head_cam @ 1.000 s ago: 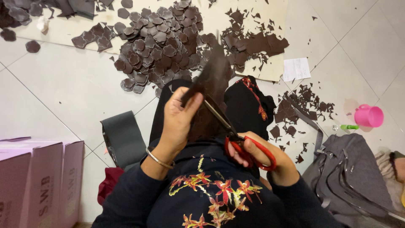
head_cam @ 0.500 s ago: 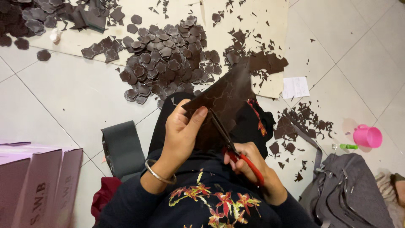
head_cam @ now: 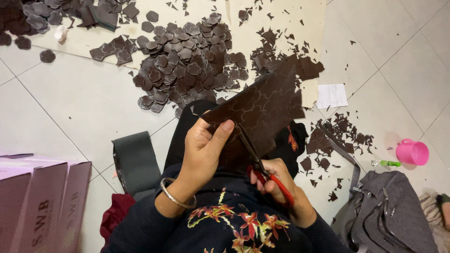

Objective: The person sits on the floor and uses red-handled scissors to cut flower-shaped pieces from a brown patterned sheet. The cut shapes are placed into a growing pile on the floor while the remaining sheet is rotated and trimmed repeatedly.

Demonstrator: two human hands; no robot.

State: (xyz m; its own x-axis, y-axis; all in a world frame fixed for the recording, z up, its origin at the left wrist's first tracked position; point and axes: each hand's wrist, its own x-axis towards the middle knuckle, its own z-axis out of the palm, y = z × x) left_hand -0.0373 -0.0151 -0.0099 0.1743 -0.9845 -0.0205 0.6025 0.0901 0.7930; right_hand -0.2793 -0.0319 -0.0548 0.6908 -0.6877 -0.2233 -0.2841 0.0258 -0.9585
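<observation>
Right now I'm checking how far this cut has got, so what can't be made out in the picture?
- Head view: the scissors' blade tips, hidden behind the dark brown sheet.
- The right hand's fingers, partly covered by the red handles.
- The sheet's lower edge, behind the left hand.
- The grey bag and the pink boxes, cut off by the frame edges.

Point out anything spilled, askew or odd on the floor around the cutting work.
Dark brown offcut scraps lie scattered over the white tiled floor, off the cream paper sheet. The small pink plastic cup lies tipped on its side. The pile of brown flower-shaped cutouts spills past the sheet's edge.
</observation>
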